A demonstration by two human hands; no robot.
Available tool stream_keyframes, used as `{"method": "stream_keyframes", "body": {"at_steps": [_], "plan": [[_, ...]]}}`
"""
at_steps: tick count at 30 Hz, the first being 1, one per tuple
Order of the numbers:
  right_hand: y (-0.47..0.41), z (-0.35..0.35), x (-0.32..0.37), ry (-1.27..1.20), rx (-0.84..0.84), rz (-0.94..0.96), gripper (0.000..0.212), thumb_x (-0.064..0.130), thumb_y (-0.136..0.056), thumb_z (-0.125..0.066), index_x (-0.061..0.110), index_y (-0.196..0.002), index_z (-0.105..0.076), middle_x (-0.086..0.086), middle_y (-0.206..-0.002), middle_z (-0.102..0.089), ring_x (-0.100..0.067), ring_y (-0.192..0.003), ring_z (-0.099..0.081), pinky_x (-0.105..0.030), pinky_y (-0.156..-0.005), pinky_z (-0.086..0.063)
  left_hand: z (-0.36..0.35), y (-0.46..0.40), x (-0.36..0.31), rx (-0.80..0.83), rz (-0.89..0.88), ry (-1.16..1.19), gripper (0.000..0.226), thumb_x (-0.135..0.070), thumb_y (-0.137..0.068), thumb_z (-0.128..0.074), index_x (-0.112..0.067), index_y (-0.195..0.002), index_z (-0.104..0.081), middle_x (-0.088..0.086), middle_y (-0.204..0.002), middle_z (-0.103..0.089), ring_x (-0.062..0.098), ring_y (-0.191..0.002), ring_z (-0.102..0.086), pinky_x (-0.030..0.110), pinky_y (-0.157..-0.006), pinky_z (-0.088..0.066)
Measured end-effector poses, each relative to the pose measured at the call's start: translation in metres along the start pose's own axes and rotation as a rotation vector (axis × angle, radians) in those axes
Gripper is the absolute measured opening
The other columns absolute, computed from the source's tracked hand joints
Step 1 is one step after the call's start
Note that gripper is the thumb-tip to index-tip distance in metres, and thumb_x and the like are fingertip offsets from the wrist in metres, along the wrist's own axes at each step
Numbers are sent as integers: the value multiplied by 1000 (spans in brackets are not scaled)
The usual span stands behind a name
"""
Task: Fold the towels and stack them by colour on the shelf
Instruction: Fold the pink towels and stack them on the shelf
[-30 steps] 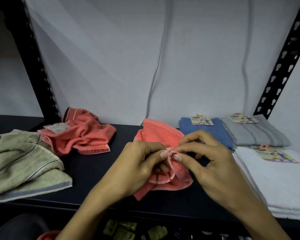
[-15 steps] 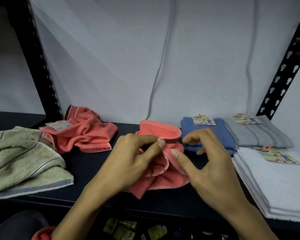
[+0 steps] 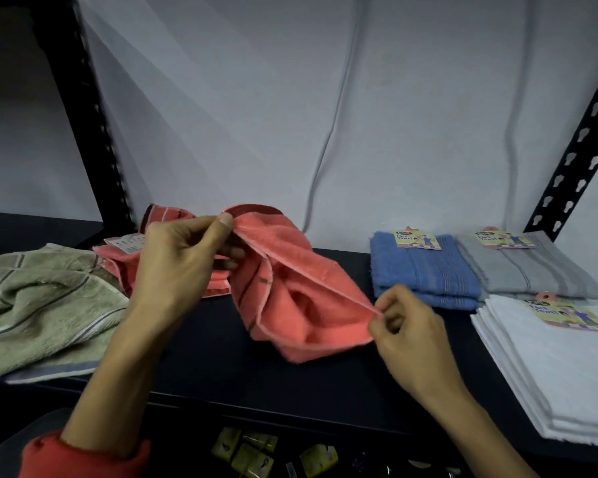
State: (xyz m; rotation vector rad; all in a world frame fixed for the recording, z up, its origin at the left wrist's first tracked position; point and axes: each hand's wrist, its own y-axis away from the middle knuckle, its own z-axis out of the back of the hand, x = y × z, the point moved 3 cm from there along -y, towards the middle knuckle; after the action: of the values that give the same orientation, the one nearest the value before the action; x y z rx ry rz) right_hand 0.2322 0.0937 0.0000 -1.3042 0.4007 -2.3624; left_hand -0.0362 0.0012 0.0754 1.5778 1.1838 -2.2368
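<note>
While the coral towel (image 3: 301, 298) hangs bunched over the middle of the shelf (image 3: 201, 357), both hands have it by one hemmed edge. The left hand (image 3: 176, 263), up at ten o'clock, pinches a corner between thumb and forefinger; the right hand (image 3: 408, 336), down at four o'clock, nips the same hem further along, so that edge runs taut between the two grips. The rest sags in soft folds, its lowest part touching the shelf. It looks like light, limp terry: no stiffness to help, it will droop wherever it isn't held, so the corners are the places to take it, with the hem as a guide. At nine o'clock lies a second coral towel (image 3: 118, 257), crumpled, and beside it a green towel (image 3: 38, 305), also unfolded. At three o'clock sit the folded blue towel (image 3: 425, 274), grey towel (image 3: 529, 270) and a white stack (image 3: 549, 367).
</note>
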Motion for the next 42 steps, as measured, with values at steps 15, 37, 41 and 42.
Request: {"method": "stream_keyframes", "body": {"at_steps": [15, 37, 41, 42], "plan": [[-42, 74, 84, -495, 234, 295, 12, 9, -87, -70, 18, -95, -72, -16, -58, -61, -31, -39, -54, -29, -42, -44, 44, -85, -50, -43, -108, -778, 36, -20, -93, -62, -4, -62, -73, -2, -55, -68, 6, -45, -63, 24, -53, -56], [-7, 64, 128, -324, 332, 687, 25, 25, -95, -66, 16, -75, -54, 0, -77, -58, -17, -76, -59, -34, -76, -49, -27, -161, -169, 210, -138, -508, 14, 1, -96, -63, 8, -105, -71, 26, -98, -72, 26, -72, -75, 25, -63, -62], [-2, 54, 124, -297, 364, 698, 28, 21, -94, -69, 12, -75, -50, 2, -75, -49, -17, -73, -50, -31, -70, -43, -44, -153, -165, 315, -153, -531, 12, -3, -92, -71, 3, -102, -73, 22, -94, -74, 30, -79, -76, 29, -71, -64], [-3, 56, 122, -306, 359, 673, 27, 23, -94, -68, 13, -77, -50, 1, -75, -49, -16, -72, -50, -31, -70, -43, -44, -153, -162, 338, -165, -562, 12, -1, -92, -70, 2, -103, -73, 22, -95, -74, 32, -81, -75, 29, -73, -64]]}}
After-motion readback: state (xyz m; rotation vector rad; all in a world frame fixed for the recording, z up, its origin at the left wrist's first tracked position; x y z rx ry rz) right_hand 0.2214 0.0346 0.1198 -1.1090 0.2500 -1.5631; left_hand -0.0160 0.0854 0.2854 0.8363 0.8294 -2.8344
